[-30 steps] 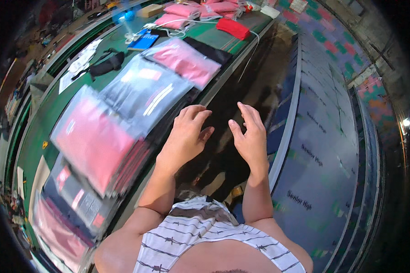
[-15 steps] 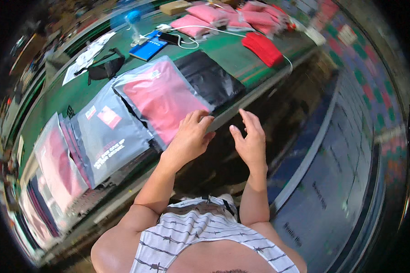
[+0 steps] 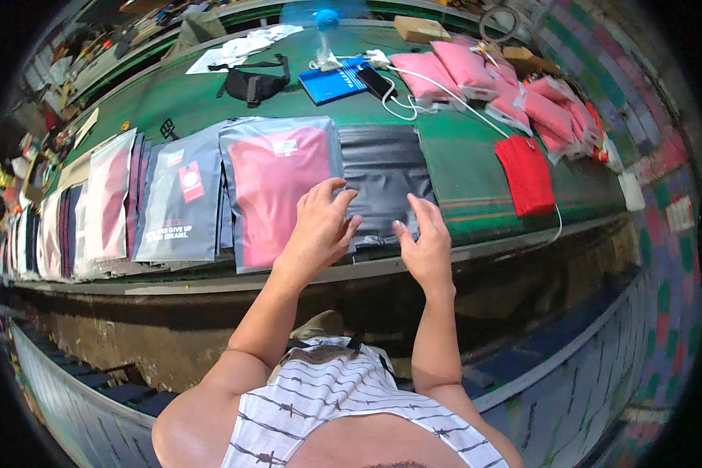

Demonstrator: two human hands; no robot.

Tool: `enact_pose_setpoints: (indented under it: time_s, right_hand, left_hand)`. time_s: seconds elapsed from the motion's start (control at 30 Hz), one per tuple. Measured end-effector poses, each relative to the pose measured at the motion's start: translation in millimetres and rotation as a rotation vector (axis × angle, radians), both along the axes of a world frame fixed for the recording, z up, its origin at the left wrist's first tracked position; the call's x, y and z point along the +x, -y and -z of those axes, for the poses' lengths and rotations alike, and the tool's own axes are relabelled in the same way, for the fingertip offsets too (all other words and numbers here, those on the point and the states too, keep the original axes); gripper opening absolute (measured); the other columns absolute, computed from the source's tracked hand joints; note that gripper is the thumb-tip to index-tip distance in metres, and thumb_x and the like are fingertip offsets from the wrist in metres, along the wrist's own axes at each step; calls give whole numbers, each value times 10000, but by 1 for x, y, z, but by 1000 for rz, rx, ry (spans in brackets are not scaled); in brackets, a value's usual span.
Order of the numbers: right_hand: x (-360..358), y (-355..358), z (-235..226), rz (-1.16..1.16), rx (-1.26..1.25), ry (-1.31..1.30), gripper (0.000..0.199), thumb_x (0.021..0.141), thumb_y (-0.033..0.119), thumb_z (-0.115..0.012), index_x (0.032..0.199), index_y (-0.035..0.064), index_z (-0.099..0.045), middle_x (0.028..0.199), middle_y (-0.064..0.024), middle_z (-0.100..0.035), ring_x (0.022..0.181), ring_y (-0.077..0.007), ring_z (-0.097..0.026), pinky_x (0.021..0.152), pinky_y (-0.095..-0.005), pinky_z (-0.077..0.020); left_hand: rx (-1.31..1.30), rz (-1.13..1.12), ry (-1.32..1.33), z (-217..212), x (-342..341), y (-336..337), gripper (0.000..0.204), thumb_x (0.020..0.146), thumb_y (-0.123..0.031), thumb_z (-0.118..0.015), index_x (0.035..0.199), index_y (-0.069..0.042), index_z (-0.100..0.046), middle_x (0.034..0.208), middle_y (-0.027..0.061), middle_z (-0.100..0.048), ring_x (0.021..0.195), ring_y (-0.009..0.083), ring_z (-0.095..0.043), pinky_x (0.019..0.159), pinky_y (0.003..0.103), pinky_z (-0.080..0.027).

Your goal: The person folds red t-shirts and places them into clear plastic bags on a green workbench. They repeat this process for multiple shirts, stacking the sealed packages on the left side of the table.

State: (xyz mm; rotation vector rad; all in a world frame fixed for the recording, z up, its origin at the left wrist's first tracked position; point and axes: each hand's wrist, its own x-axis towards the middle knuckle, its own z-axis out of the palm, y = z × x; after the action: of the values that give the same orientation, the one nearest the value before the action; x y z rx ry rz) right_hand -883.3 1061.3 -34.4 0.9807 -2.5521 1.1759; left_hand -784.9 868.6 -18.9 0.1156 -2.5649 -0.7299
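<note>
My left hand [image 3: 320,226] hovers at the right edge of a frosted bag with a pink garment [image 3: 277,199] inside, fingers apart and holding nothing. Over the lower right of a black plastic bag [image 3: 386,175] is my right hand [image 3: 425,238], thumb and fingers spread, also with nothing in it. Whether either hand touches the bags, I cannot tell. Left of the pink one lies a stack of frosted bags with grey garments [image 3: 181,199], a pink tag showing on top. Beyond it, more bagged garments [image 3: 105,210] overlap in a row.
A folded red cloth [image 3: 525,175] lies to the right on the green table [image 3: 468,183]. Farther back are several pink packets [image 3: 468,70], a blue box [image 3: 331,84], a phone [image 3: 376,81], a white cable, a small blue fan [image 3: 327,22] and a black waist bag [image 3: 253,84].
The view has swung left, so the table now lies level across it and its things sit farther right. Both hands stay apart and empty, now over the edges of the pink and black bags.
</note>
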Motion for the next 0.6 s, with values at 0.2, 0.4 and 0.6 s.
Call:
enact_pose_setpoints:
  time_s: [0.2, 0.4, 0.6]
  right_hand:
    - [-21, 63, 4, -269, 5, 38, 502, 857, 120, -736, 1330, 39, -587, 1285, -209, -584, 1174, -406, -578, 1001, -470, -472]
    - [-36, 148, 24, -345, -22, 10, 525, 862, 187, -763, 1339, 48, -595, 1319, -203, -568, 1234, -382, -555, 1049, -443, -446]
    - [-62, 209, 71, -202, -55, -6, 889, 751, 420, -872, 1475, 94, -472, 1491, -341, -328, 1351, -509, -403, 1105, -540, -391]
  left_hand:
    - [-21, -229, 38, 2, 0, 32, 437, 863, -173, -726, 1255, -31, -597, 1372, 217, -511, 1307, 407, -471, 1091, 500, -373]
    - [48, -669, -15, 43, -3, 100, 616, 867, -208, -742, 1386, 2, -486, 1427, 299, -395, 1337, 468, -400, 1120, 543, -340]
    - [160, -698, 12, 81, -26, 145, 922, 867, -437, -754, 1558, -33, -297, 1566, 365, -208, 1417, 542, -290, 1166, 554, -292]
